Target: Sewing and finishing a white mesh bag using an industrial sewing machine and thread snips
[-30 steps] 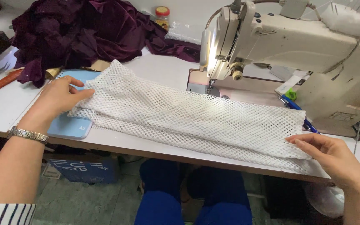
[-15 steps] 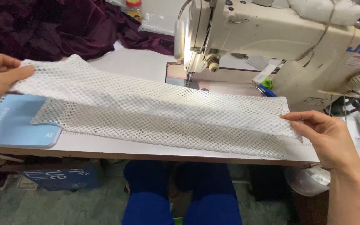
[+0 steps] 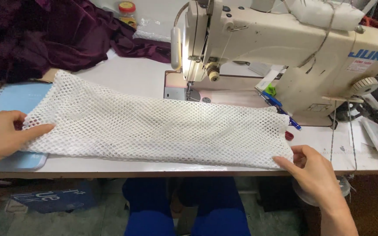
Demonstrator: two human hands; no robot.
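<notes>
Across the table [image 3: 123, 74] in front of the sewing machine [image 3: 285, 48], a long piece of white mesh fabric [image 3: 154, 126] lies flat, stretched from left to right. Its far edge runs just short of the machine's needle plate [image 3: 184, 92]; its near edge follows the table's front edge.

Left hand [image 3: 1, 135]: at the end of the mesh farthest left of the machine, fingers closed on that short edge, thumb on top, pinching the cloth. Under this end lies a light blue notebook [image 3: 9, 98], partly covered by mesh.

Right hand [image 3: 316, 172]: at the near corner of the mesh, below and slightly right of the machine's body. Fingertips and thumb are together on the corner, holding it down at the table edge.

Change since half a second ago: the left end of the mesh was lifted off the table and the piece showed as two layers, offset. Now it is lowered, pulled taut and lies as one even strip in front of the machine. I read this as the cloth being smoothed and squared between both hands.

Behind and left of the machine: a heap of dark purple cloth [image 3: 44, 35] and a small jar with an orange lid [image 3: 127, 11]. Right of the needle, a blue pen [image 3: 278, 105] lies against the machine's base.
</notes>
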